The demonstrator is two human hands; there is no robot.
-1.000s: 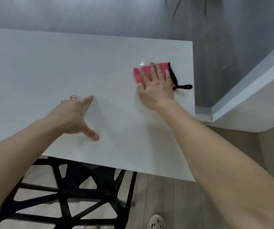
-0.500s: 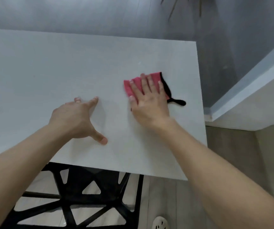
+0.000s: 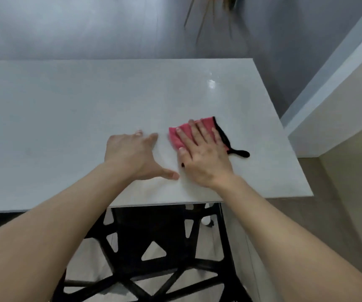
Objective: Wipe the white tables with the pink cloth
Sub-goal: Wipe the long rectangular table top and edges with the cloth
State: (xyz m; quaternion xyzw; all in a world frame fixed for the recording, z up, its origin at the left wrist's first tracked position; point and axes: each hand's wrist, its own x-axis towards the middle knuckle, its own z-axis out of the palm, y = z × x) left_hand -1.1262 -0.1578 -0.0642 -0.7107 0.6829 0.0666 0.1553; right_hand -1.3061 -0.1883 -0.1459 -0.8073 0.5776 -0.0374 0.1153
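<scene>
Pink cloth [image 3: 183, 132] has slid nearer you across the white counter's [image 3: 66, 105] right end, pressed flat under your right grip [image 3: 206, 153], fingers spread. Your left grip [image 3: 132, 155], also spread, braces just beside it. That strip looks wiped; leftward remains.

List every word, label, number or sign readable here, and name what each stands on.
None: no writing shows on the pink cloth, its black trim, the white table or the black chair frame below it.
</scene>
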